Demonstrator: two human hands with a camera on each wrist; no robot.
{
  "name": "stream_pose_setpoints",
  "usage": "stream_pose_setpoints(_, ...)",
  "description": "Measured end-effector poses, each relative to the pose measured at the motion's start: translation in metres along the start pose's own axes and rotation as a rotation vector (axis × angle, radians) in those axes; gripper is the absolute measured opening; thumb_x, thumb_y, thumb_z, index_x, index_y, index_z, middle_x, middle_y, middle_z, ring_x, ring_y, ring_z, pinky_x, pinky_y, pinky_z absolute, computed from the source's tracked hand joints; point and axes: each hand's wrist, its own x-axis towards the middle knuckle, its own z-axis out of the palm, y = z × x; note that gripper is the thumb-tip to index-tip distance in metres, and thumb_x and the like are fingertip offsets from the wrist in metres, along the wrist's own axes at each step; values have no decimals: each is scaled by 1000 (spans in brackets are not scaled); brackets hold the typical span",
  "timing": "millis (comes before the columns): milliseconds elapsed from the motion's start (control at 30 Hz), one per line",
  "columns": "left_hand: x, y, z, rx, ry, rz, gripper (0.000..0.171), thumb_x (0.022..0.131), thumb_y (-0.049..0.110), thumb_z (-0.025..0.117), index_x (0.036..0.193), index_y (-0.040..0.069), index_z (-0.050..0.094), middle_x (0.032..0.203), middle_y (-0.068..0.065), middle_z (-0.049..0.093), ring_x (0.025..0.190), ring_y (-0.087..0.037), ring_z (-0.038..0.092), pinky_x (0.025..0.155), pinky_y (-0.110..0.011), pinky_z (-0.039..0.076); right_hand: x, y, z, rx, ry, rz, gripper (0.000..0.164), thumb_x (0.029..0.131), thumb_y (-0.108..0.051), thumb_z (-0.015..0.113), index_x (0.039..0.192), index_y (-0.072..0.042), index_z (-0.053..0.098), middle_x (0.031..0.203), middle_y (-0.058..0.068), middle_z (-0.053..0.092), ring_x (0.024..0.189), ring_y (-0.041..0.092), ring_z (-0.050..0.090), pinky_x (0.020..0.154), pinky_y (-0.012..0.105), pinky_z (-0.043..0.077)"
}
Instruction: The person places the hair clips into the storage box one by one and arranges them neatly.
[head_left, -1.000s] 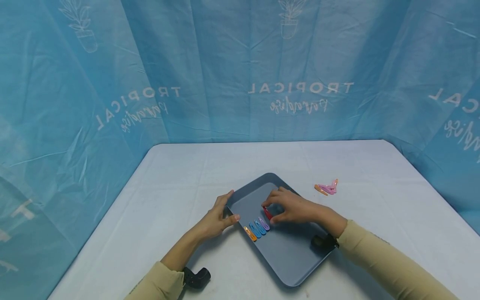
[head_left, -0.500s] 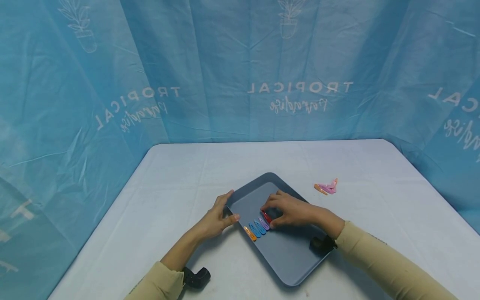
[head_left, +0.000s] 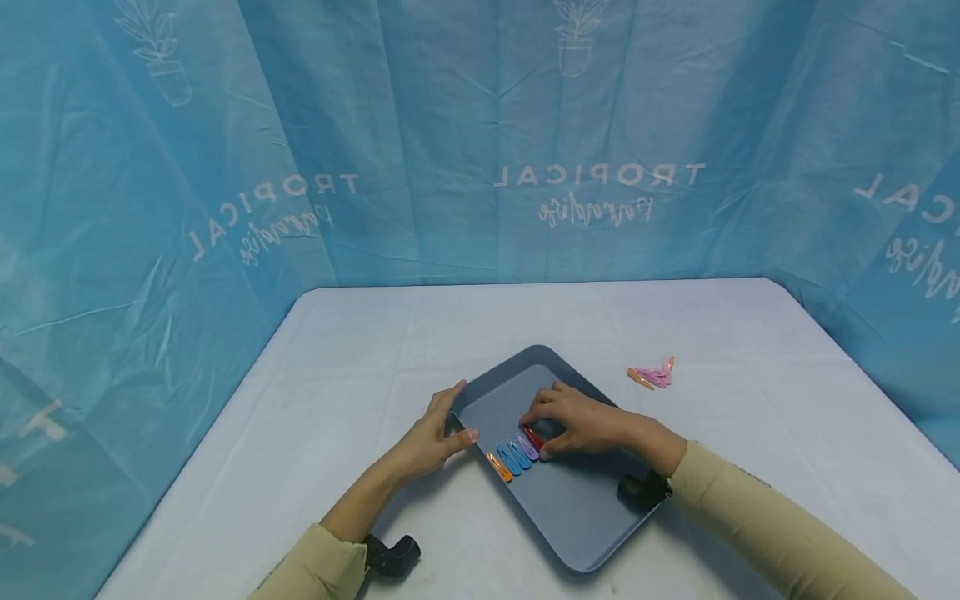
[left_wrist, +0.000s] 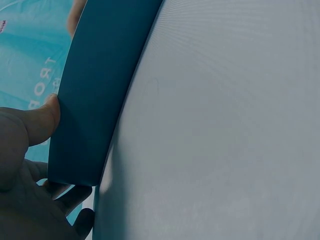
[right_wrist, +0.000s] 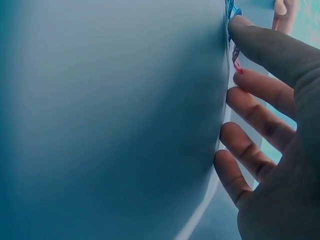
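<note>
A grey-blue tray [head_left: 585, 517] lies turned cornerwise on the table. My left hand [head_left: 423, 442] grips its left corner; in the left wrist view the thumb [left_wrist: 47, 117] is on the rim and the fingers are around the corner. Inside the tray, my right hand [head_left: 577, 419] pinches a red snap hair clip [head_left: 533, 437] between thumb and fingers. This clip is at the upper end of a slanting row, right beside a purple clip [head_left: 527, 447]. Two blue clips [head_left: 514, 456] and an orange clip [head_left: 499, 467] continue the row toward the tray's left wall.
A small pile of pink and orange hair clips [head_left: 654, 377] lies on the white-covered table [head_left: 375, 350], beyond the tray to the right. Black wrist cameras [head_left: 393, 557] are strapped below both hands. A blue printed curtain [head_left: 450, 225] surrounds the table's back and sides.
My right hand has shifted slightly left and down, bringing the red hair clip closer alongside the purple one. The left hand and the tray have stayed in place.
</note>
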Motion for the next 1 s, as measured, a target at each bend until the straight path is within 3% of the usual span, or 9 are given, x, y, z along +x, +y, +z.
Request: stream_pose_setpoints(1000,-1,0,1,-22,6,-4,77,92,25,61,153,14,15,154,-18,20,142,-45,17,106,-65,26,-1,2,2,20,-2,-7,52,78,-42,74,124,-21,63,117,-6,55,106,12,40,90,35,40)
